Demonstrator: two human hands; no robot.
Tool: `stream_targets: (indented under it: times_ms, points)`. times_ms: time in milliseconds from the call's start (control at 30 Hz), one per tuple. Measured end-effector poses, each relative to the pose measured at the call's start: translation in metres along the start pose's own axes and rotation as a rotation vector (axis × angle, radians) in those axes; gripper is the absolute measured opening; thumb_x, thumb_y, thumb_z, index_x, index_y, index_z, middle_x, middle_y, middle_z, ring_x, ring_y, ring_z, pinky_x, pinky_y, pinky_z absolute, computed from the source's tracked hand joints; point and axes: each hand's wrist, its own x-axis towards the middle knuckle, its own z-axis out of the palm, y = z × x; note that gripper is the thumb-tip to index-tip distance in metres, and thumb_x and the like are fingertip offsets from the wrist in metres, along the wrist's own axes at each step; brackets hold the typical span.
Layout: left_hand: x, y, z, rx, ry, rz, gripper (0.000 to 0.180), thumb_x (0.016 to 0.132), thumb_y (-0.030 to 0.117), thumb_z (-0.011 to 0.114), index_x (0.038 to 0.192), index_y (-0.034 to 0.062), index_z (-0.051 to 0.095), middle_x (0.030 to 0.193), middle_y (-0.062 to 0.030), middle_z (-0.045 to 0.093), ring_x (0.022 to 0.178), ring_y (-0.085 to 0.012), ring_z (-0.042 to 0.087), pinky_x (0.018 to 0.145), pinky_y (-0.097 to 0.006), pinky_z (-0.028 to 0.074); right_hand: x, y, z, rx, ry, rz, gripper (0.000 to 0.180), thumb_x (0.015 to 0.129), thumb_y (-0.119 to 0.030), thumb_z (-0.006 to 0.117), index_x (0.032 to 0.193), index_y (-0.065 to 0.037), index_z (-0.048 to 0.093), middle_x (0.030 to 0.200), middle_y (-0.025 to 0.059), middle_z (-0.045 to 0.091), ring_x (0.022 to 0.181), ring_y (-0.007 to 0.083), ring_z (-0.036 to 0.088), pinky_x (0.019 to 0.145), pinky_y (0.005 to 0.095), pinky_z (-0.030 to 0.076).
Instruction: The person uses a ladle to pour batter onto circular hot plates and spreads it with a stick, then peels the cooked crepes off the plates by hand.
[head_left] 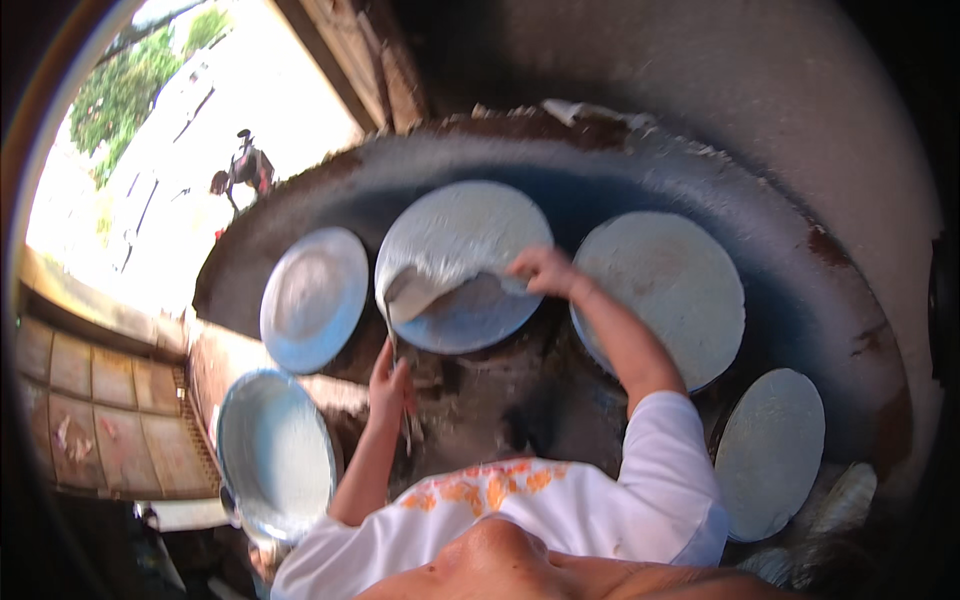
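Observation:
In front of me a round pan (470, 322) holds a thin pale sheet (470, 225) that looks like cooked batter. The near part of the sheet is lifted and wavy, baring bluish-grey pan beneath. My right hand (543, 272) is closed in a pinch on the sheet's raised edge, at the pan's right side. Closed round a thin stick-like tool (391, 330), my left hand (390, 382) is just below the pan's left rim. The tool reaches up to the sheet; its far end blends with a pale flap, so its shape is unclear.
Pale-coated round pans stand to the right (660, 295) and lower right (770, 455). A greyish pan (315, 298) sits to the left. Below it is a deep basin (275, 375) of white liquid. A curved clay ledge (800, 200) surrounds the pans; a person (245, 172) is outside.

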Motion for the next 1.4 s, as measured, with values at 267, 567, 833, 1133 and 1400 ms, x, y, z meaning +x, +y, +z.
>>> stream_targets:
  times_ms: [267, 567, 833, 1133, 1400]
  points:
    - [-0.006, -0.02, 0.016, 0.077, -0.104, -0.028, 0.058, 0.093, 0.01, 0.051, 0.145, 0.0222, 0.028, 0.05, 0.0026, 0.04, 0.036, -0.0074, 0.038, 0.033, -0.024, 0.032, -0.078, -0.037, 0.035, -0.324, 0.302, 0.007, 0.03, 0.067, 0.002, 0.058, 0.094, -0.006, 0.067, 0.099, 0.0082, 0.064, 0.092, 0.0284, 0.058, 0.077, 0.0351, 0.048]
    - [-0.037, 0.049, -0.056, -0.016, -0.272, 0.319, 0.057, 0.093, 0.007, 0.048, 0.145, 0.0167, 0.028, 0.061, 0.0047, 0.044, 0.041, -0.0032, 0.037, 0.034, -0.021, 0.029, -0.129, -0.156, 0.17, 0.461, 0.564, 0.292, 0.026, 0.08, -0.007, 0.066, 0.105, -0.008, 0.062, 0.083, 0.0071, 0.065, 0.071, 0.0101, 0.062, 0.062, 0.0265, 0.051]
    - [-0.051, 0.096, -0.116, -0.397, -0.351, 0.217, 0.062, 0.093, 0.01, 0.051, 0.146, 0.0253, 0.022, 0.056, 0.0047, 0.033, 0.038, -0.0035, 0.028, 0.033, -0.02, 0.021, 0.073, -0.154, 0.399, 0.957, 0.851, 0.562, 0.024, 0.091, -0.023, 0.055, 0.111, -0.013, 0.045, 0.07, 0.0014, 0.051, 0.044, 0.0088, 0.042, 0.036, 0.0245, 0.033]
    - [-0.06, 0.096, -0.168, -0.382, -0.438, 0.161, 0.062, 0.094, 0.01, 0.05, 0.146, 0.0254, 0.02, 0.056, 0.0034, 0.034, 0.037, -0.0046, 0.028, 0.033, -0.022, 0.021, 0.009, -0.187, 0.357, 1.058, 1.265, 0.626, 0.029, 0.094, -0.022, 0.053, 0.122, -0.021, 0.046, 0.068, -0.0008, 0.043, 0.04, 0.0066, 0.031, 0.034, 0.0224, 0.027]
    - [-0.058, 0.089, -0.184, -0.315, -0.451, 0.103, 0.061, 0.094, 0.01, 0.049, 0.146, 0.0239, 0.021, 0.057, 0.0029, 0.033, 0.038, -0.0058, 0.029, 0.035, -0.022, 0.024, -0.072, -0.204, 0.39, 0.832, 0.822, 0.747, 0.03, 0.092, -0.018, 0.054, 0.122, -0.017, 0.056, 0.061, -0.0017, 0.049, 0.042, 0.0084, 0.04, 0.036, 0.0258, 0.034]
